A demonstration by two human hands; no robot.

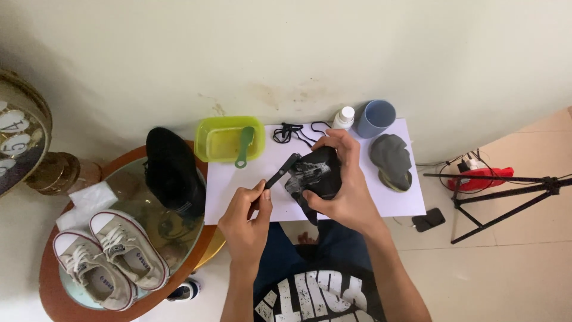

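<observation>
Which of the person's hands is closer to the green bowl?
Left. The left hand, gripping a dark brush, sits just below and right of the green bowl. The right hand holds a black shoe farther right.

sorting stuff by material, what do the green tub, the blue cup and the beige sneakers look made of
Green tub: likely plastic, glossy and see-through at the rim. Blue cup: matte, smooth, probably plastic; ceramic is possible. Beige sneakers: woven canvas uppers with pale rubber-looking soles and toe caps.
</observation>
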